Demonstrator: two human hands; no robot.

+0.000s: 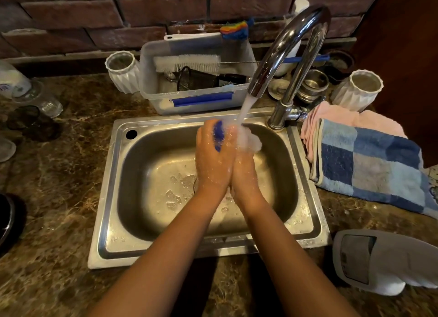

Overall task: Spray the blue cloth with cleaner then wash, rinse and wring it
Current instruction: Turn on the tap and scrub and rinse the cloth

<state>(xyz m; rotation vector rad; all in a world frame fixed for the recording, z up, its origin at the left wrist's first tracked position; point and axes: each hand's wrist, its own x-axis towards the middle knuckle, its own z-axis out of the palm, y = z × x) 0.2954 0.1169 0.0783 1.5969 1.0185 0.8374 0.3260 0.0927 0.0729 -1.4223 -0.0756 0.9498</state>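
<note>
Blue is all you see of the blue cloth (218, 136): a narrow strip squeezed between your two palms, showing at the gap just below your fingertips. Your left hand (213, 160) and right hand (245, 165) press flat against each other over the steel sink (111, 174), fingers held long and close together with the cloth sandwiched between them (how much of it is hidden inside, you cannot tell). Water from the chrome tap (291, 44) lands on your right fingers (246, 133) and foams there.

Beyond your fingertips the sink's back rim is close, and right behind it sits the clear plastic tub (151, 79) holding a white brush (187, 62). The tap's base stands just past your right fingers, to their right. Further right, the checked blue towel (369, 162) overhangs the sink's right edge. Below your palms the basin is open down to the drain, with suds on the floor. To the left of your left hand the basin has free room up to its wall.

Stamped marks on the sink's front rim are too blurred to read.
</note>
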